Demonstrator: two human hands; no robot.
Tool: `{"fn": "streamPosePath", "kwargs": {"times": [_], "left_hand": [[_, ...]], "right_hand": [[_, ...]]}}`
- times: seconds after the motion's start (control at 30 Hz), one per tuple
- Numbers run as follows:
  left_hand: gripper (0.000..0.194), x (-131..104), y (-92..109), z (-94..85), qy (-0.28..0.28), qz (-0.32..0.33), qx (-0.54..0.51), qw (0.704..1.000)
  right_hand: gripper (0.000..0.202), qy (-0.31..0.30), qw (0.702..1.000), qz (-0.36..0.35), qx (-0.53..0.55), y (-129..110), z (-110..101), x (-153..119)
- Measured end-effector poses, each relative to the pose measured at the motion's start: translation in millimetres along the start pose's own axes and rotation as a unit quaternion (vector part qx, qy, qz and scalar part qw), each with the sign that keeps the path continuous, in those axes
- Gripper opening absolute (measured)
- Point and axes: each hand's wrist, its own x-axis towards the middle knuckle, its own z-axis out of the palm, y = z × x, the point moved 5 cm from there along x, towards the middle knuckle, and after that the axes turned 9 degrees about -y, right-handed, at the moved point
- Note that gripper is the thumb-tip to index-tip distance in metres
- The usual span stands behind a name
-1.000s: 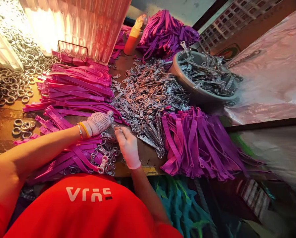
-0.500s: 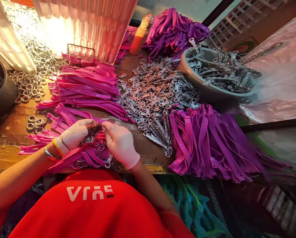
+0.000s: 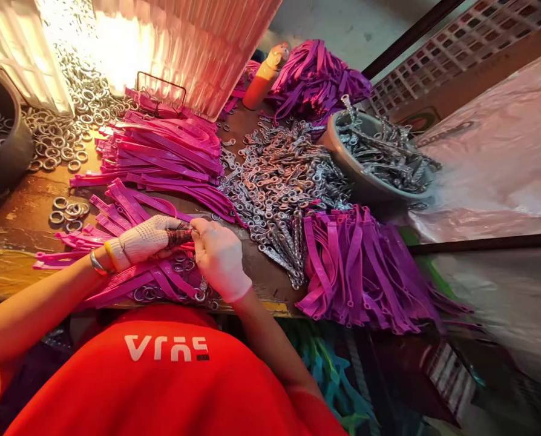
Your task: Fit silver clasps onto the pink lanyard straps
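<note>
My left hand [image 3: 146,241], in a white dotted glove with dark brown wrapping on the fingers, is closed near the table's front edge. Fingertip to fingertip with it, my right hand [image 3: 220,257], in a plain white glove, is pinched shut. What they grip between them is hidden by the fingers and too small to name. Under and around both hands lie pink straps [image 3: 129,212], spread to the left. Several metal rings [image 3: 147,294] and small chain pieces rest on the straps just below the hands.
Ahead is a stack of pink straps [image 3: 161,151]; a heap of metal chain links [image 3: 279,169] lies right of it. Purple straps [image 3: 347,266] hang over the front edge. A grey bucket [image 3: 365,181] holds chains; a dark pot [image 3: 7,139] holds rings. A bottle [image 3: 260,85] stands behind.
My hands stay together, with the fingers slightly shifted. A ring seen beneath my left fingers is no longer visible there. The camera view has turned a little.
</note>
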Motion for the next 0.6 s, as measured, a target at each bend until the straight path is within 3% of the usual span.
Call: {"fn": "streamPosePath", "kwargs": {"times": [0.2, 0.33, 0.47, 0.6], "left_hand": [[0.038, -9, -7, -4.9, 0.036, -0.002, -0.029, 0.999], [0.039, -9, -12, -5.3, 0.056, 0.010, 0.015, 0.998], [0.035, -6, -11, -2.3, 0.054, 0.024, 0.057, 0.997], [0.024, 0, -1, -6.4, 0.002, 0.019, 0.154, 0.988]], "right_hand": [[0.049, -0.062, 0.992, -0.045, 0.101, 1, 1, -2], [0.039, -0.081, 0.995, -0.043, 0.026, 0, 8, -1], [0.035, -0.090, 0.991, -0.092, -0.037, -3, 15, 0], [0.034, -0.102, 0.987, -0.105, -0.074, 3, 17, -3]]}}
